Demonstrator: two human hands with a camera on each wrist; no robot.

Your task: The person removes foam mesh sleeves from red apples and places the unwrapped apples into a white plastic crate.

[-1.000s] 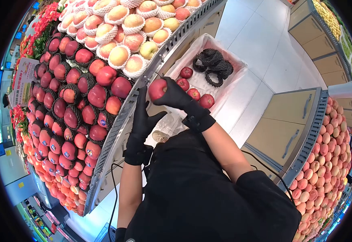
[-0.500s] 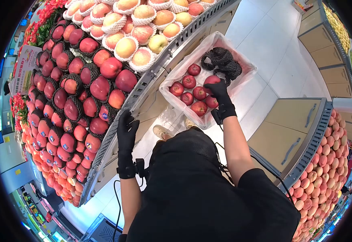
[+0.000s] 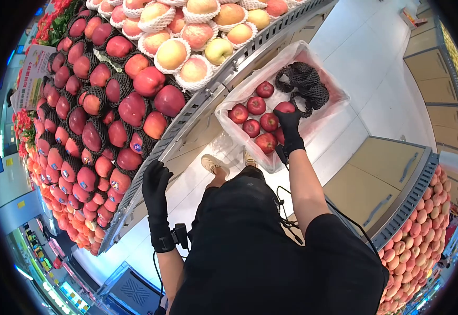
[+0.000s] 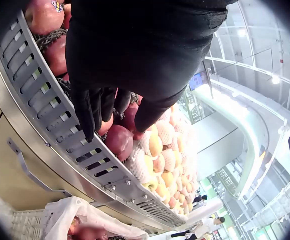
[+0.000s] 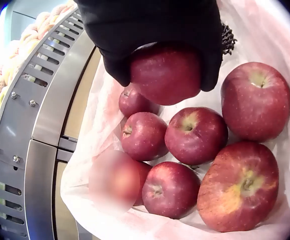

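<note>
My black-gloved right hand (image 3: 291,128) is down in the lined fruit box, thumb and fingers curled round a dark red apple (image 5: 167,75). Below that apple in the right wrist view lie several other red apples (image 5: 196,135), stems and hollows showing. Black foam net sleeves (image 3: 308,86) are heaped at the box's far end. By the rail of the display stand hangs my left hand (image 3: 156,191), also black-gloved, with loosely bent fingers and nothing in them. The left wrist view has it beside the displayed red apples (image 4: 119,142).
A slatted metal rail (image 3: 187,113) edges the display of red apples in black nets. Pale apples in white foam nets (image 3: 195,71) fill its upper part. The box's white liner (image 3: 224,118) folds over its rim. To the right stands a cabinet (image 3: 368,184) bearing peaches (image 3: 420,220).
My right hand has carried the apple from beside the left hand, near the rail, down and right into the box. The left hand has drawn back toward my body.
</note>
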